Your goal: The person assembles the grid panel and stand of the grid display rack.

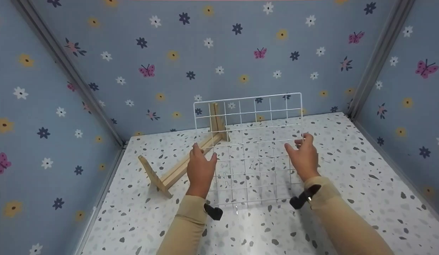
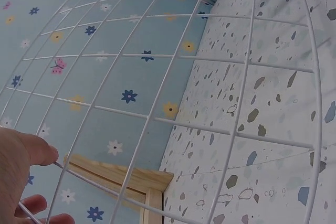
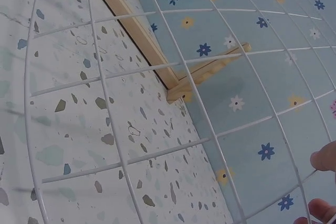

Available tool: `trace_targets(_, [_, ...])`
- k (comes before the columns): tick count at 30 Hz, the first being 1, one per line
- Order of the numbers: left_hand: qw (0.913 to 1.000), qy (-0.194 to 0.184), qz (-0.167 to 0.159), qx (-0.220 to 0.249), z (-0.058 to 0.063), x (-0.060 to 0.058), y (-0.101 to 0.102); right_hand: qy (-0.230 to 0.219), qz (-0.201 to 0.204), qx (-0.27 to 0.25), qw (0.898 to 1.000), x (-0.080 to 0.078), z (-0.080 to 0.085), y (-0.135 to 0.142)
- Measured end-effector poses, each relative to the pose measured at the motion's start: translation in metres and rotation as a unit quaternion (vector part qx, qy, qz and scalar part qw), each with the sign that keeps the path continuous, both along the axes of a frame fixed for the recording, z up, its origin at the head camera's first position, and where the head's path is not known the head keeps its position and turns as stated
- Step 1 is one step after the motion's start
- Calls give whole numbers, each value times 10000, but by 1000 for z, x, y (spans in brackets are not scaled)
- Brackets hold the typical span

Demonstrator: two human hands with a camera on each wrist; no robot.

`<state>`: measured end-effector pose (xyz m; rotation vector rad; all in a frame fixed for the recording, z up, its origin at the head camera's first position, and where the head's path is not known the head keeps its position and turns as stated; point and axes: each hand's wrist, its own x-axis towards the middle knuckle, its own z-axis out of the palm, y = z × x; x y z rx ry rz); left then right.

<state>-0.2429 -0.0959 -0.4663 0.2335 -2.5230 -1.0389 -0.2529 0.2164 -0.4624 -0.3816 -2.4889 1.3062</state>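
A white wire grid panel (image 1: 247, 98) stands tilted over the speckled table, held by both hands. My left hand (image 1: 201, 170) grips its left side, thumb on the near face and fingers curled behind the wire, as the left wrist view shows. At the opposite edge, my right hand (image 1: 306, 159) holds the panel the same way, with its thumb (image 3: 323, 158) and fingertips around the wire in the right wrist view. Behind the panel and to the left lies a wooden stand: a long crossbar (image 1: 180, 171) joins a near end piece (image 1: 152, 173) and a far grooved upright (image 1: 217, 122).
Several small thin loop-shaped pieces lie on the speckled tabletop (image 1: 347, 159), seen through the grid. Flowered blue walls (image 1: 219, 42) enclose the table at the back, left and right, with grey metal posts (image 1: 378, 56) at the corners.
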Motion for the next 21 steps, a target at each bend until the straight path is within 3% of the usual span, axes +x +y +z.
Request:
trace_targets(10, [9974, 699, 149, -120, 0, 2, 0, 166, -114, -26, 9998, 0, 2, -3])
trace_targets(21, [9974, 676, 249, 60, 0, 2, 0, 374, -90, -73, 9992, 1, 0, -5])
